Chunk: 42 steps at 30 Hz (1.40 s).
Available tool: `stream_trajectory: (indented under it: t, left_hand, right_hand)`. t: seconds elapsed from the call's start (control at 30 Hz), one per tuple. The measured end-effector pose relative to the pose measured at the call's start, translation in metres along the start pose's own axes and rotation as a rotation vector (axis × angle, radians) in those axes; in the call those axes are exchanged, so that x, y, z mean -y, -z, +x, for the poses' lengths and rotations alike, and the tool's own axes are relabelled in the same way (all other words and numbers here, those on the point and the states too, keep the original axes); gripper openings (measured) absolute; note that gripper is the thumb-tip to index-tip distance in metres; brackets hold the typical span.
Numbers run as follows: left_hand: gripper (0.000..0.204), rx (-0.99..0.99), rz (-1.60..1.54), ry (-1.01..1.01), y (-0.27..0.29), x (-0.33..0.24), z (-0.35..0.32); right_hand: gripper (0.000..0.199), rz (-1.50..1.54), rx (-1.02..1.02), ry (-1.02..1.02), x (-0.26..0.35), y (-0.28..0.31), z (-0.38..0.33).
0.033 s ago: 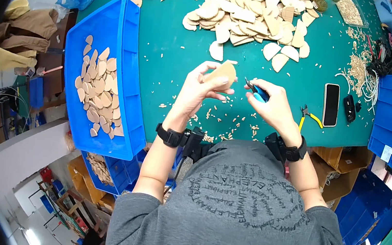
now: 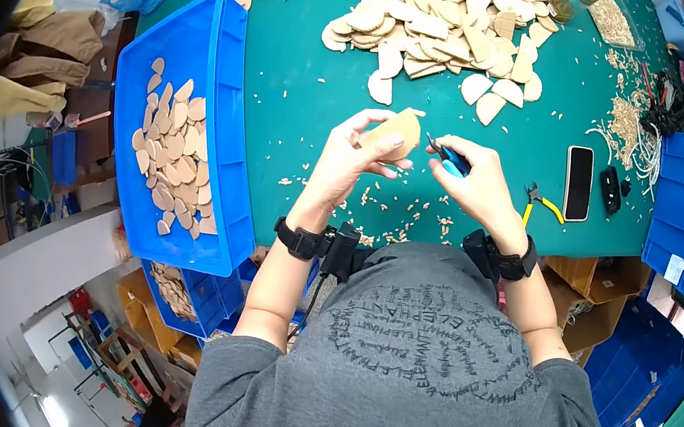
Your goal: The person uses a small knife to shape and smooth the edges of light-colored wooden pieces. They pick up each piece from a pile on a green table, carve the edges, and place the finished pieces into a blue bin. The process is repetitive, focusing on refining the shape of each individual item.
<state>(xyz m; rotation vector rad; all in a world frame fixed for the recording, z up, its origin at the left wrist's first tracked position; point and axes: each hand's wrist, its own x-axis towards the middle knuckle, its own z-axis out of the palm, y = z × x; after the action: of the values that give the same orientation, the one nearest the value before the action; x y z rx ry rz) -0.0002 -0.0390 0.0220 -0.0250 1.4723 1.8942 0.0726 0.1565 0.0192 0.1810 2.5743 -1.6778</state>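
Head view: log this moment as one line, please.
left hand: holds tan wooden piece | right hand: holds blue-handled cutters at piece edge | blue tray: trimmed pieces, left | green table: pile, scraps

Phone [image 2: 578,183], yellow-handled pliers [image 2: 541,203], blue tray [image 2: 223,71]

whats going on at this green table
A person is working over a green table. The left hand holds up a flat tan wooden piece, and the right hand brings blue-handled cutters to its edge. Small wood chips lie scattered below the hands. A big pile of similar pieces sits farther back, and a blue bin on the left holds more. Yellow-handled pliers and a phone lie to the right.
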Motion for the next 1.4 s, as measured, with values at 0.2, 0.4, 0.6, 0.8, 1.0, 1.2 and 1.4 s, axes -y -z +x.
stream_trajectory:
  t: [0.2,0.4,0.6,0.8,1.0,1.2,1.4]
  left_hand:
    - [0.035,-0.03,0.098,-0.111,-0.015,0.003,-0.024]
    - [0.034,-0.05,0.195,-0.169,-0.021,0.001,-0.035]
    - [0.033,-0.068,0.245,-0.193,-0.025,0.0,-0.042]
    - [0.033,-0.076,0.271,-0.2,-0.024,0.003,-0.042]
    - [0.035,-0.087,0.298,-0.197,-0.024,0.001,-0.042]
    - [0.035,-0.09,0.307,-0.189,-0.02,0.004,-0.039]
    - [0.034,-0.132,0.293,-0.173,-0.01,0.004,-0.043]
  right_hand:
    - [0.027,-0.023,0.008,0.025,0.015,0.003,-0.007]
    - [0.026,-0.029,0.017,0.044,0.023,0.007,-0.016]
    - [0.024,-0.017,-0.029,0.091,0.02,0.003,-0.021]
    - [0.023,-0.01,-0.025,0.061,0.021,0.001,-0.021]
    - [0.022,0.041,-0.043,0.084,0.015,-0.002,-0.02]
    - [0.02,0.051,0.013,0.048,0.007,-0.004,-0.017]
    - [0.016,0.177,-0.023,-0.016,0.001,-0.013,-0.014]
